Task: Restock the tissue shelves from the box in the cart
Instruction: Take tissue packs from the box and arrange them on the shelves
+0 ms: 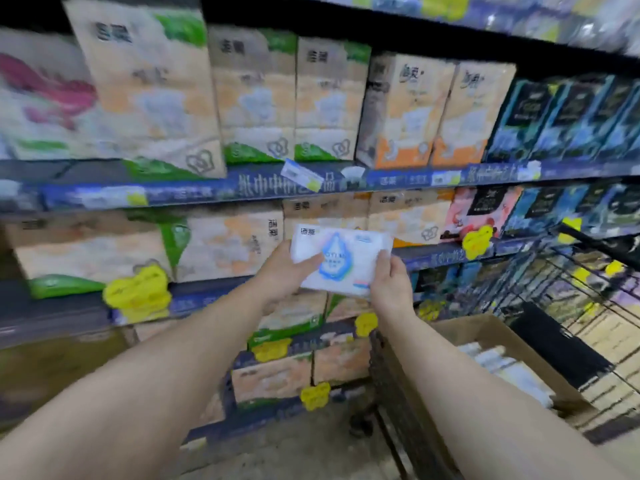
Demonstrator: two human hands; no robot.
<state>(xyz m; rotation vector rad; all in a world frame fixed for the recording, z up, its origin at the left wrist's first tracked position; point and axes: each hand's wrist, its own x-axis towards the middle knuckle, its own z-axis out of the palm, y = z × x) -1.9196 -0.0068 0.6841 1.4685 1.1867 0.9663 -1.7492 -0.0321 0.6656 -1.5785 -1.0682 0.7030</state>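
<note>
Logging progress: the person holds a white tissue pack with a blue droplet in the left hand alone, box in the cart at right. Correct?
Not quite: in the head view both the left hand and right hand hold the white tissue pack. The box does sit in the cart at right.

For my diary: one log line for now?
left hand + right hand: hold tissue pack | before shelves | box in cart

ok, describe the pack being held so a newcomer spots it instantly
In front of the shelves, above the cart's cardboard box, both hands hold one flat white tissue pack. Unlike the tan packs behind, it has a blue droplet.
</note>
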